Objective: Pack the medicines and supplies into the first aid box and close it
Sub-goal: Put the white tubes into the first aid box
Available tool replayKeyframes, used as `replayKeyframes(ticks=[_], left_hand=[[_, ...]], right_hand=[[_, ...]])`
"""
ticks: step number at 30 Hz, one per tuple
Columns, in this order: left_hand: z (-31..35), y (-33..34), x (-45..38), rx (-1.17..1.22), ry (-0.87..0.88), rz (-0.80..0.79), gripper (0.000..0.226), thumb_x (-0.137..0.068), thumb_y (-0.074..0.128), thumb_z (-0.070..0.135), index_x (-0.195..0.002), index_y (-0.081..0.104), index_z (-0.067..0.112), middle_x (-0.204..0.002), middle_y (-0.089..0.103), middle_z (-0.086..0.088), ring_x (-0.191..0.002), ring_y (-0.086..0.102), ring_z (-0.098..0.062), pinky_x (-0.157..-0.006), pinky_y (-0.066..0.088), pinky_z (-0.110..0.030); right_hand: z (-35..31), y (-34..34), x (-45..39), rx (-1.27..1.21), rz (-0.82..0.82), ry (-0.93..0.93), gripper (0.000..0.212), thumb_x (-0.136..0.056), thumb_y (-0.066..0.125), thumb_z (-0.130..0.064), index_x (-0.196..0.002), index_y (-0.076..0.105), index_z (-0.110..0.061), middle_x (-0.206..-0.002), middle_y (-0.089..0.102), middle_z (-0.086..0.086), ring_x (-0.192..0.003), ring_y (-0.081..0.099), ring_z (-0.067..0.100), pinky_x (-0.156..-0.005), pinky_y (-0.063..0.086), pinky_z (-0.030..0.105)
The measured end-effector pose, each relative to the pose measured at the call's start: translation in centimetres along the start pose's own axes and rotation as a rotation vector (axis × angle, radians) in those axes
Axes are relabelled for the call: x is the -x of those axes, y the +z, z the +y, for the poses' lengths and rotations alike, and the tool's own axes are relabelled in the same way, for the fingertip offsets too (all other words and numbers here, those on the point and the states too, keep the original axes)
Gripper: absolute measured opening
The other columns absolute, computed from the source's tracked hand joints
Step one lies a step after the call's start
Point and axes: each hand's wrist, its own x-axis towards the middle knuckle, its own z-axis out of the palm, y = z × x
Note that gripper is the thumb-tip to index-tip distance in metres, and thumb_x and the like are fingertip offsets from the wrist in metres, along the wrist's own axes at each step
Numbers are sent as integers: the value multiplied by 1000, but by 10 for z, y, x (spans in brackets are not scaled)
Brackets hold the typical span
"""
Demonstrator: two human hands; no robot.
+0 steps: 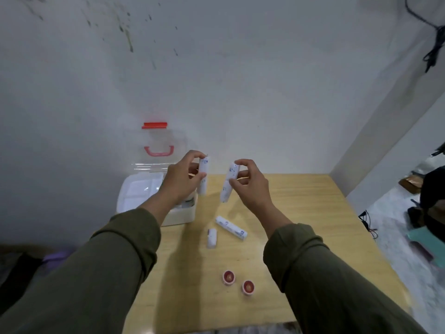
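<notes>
White tubes blue-printed; box white (red latch); caps red.

Wall: pale grey-white plaster, marked with dark specks and streaks toward the upper left; meets a second wall at a corner on the right; light even and dim. Table: light wood top, set against the wall. Cable: black, hanging at the upper right. Floor: pale, right of the table, strewn with dark items, wires and what may be a teal sheet, blurred. Purple object: lower left, indistinct.
</notes>
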Motion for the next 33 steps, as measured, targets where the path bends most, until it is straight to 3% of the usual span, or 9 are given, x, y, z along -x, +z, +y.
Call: replayKeyframes(ticks=[5, 10, 15, 21, 27, 33], left_hand=[[-30, -33, 5, -7, -4, -3, 34, -86, 66, 17, -114, 51, 31, -109, 69, -4, -92, 65, -16, -78, 50, -26], [-52, -46, 7, -9, -8, -27, 34, -86, 65, 18, -113, 51, 31, -114, 67, -5, -97, 65, -21, -82, 54, -30], [-75, -52, 7, -22, -18, -67, 32, -86, 66, 19, -107, 49, 34, -106, 69, -4, -94, 65, -20, -79, 53, -30], [-88, -47, 3, -23, -36, -109, 33, -85, 67, 17, -108, 48, 30, -118, 66, -7, -105, 64, -21, -83, 51, -25], [-95, -30, -1, -57, -18, -195, 31, -83, 68, 12, -103, 51, 26, -113, 64, -3, -95, 62, -17, -67, 45, -12], [-108, -21, -5, -49, -45, -241, 26, -83, 68, 8, -100, 59, 26, -112, 65, -5, -91, 60, -13, -68, 45, -12]], right_hand=[[-11, 43, 6, 40, 31, -39, 34, -85, 65, -18, -112, 51, -31, -89, 62, -6, -80, 60, 6, -62, 44, 12], [-13, 73, 8, 75, 63, -63, 33, -83, 67, -20, -110, 51, -32, -88, 64, -6, -85, 63, 11, -72, 49, 23], [-18, 92, 6, 82, 68, -81, 33, -83, 66, -19, -110, 52, -30, -90, 65, -4, -88, 61, 13, -67, 44, 17], [-9, 107, 6, 170, 36, -112, 33, -84, 66, -19, -111, 51, -29, -93, 65, -2, -90, 60, 14, -73, 43, 25], [10, 112, 7, 249, 8, -139, 33, -82, 66, -16, -110, 53, -27, -91, 65, -2, -89, 60, 17, -72, 43, 27], [22, 113, 3, 284, 1, -140, 32, -82, 66, -16, -110, 53, -25, -92, 66, -2, -88, 61, 16, -73, 44, 27]])
